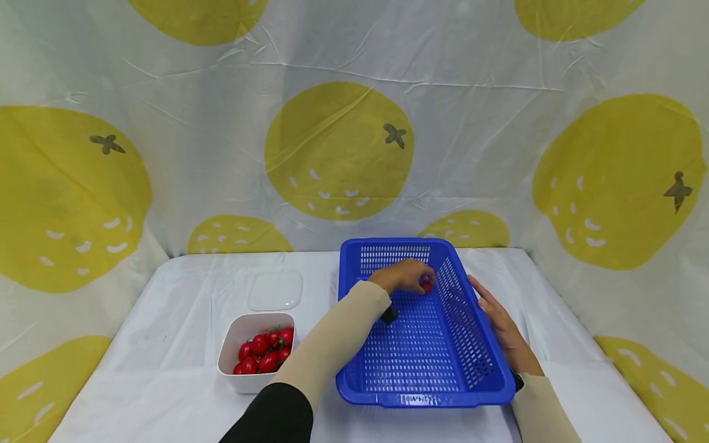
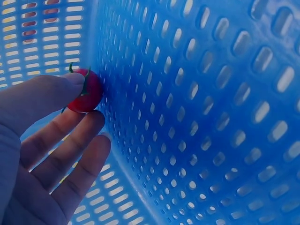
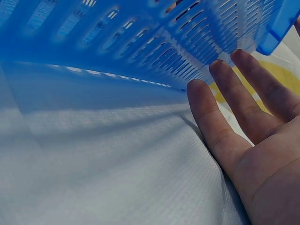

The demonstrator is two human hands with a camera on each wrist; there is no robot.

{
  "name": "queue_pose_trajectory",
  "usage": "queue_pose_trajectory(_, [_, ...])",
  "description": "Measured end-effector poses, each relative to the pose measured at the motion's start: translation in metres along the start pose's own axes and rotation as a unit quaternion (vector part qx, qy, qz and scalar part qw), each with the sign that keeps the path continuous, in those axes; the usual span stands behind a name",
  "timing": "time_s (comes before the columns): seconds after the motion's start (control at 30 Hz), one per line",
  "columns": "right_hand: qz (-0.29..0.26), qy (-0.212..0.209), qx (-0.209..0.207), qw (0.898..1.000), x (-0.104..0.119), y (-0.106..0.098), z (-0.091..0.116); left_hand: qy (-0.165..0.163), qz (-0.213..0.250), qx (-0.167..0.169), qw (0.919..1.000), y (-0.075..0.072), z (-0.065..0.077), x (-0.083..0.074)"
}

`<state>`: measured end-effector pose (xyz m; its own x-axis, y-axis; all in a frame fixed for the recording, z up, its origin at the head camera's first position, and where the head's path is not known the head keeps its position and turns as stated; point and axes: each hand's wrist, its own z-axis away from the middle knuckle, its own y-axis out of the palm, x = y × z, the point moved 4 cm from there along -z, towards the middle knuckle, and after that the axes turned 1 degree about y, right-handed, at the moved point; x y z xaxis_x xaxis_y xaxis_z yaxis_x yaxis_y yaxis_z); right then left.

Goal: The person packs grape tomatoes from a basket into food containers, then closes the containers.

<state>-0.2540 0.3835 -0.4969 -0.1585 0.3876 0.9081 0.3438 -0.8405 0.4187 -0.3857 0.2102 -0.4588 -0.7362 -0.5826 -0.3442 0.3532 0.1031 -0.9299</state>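
Note:
My left hand [image 1: 405, 275] is inside the blue plastic basket [image 1: 399, 401], near its far right corner. Between thumb and fingers it pinches a cherry tomato [image 2: 93, 96] with a green stem, close to the perforated side wall. Outside the basket's right side is my right hand [image 1: 505, 332], its fingers straight and spread; in the right wrist view the fingertips are at the outer wall, though contact is hard to tell. To the left of the basket, a white square container [image 1: 230, 354] holds several more cherry tomatoes [image 1: 268, 362], partly covered by my left sleeve.
A clear lid [image 1: 276, 290] lies behind the white container. White cloth [image 1: 188, 344] covers the table. A curtain [image 1: 471, 141] printed with yellow fruit hangs behind and along both sides. My left forearm crosses the basket's left rim.

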Motion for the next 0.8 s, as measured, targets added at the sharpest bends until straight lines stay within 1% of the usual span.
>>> queue_pose_trajectory(0.2, [-0.022, -0.006, 0.008, 1.0, -0.001, 0.0, 0.0, 0.001, 0.009, 0.006, 0.9999, 0.001, -0.001, 0.0])
queue_pose_trajectory(0.43, [-0.01, -0.005, 0.002, 1.0, 0.0, 0.0, 0.0, 0.009, 0.0, 0.011, 0.9999, 0.0, 0.0, -0.003])
queue_pose_trajectory(0.6, [-0.007, -0.004, -0.002, 1.0, -0.001, 0.0, 0.0, 0.008, -0.008, 0.019, 0.9998, 0.0, 0.002, -0.006])
queue_pose_trajectory(0.8, [-0.021, -0.008, 0.01, 1.0, -0.001, 0.0, 0.001, 0.009, -0.015, 0.026, 0.9995, -0.002, 0.005, -0.01])
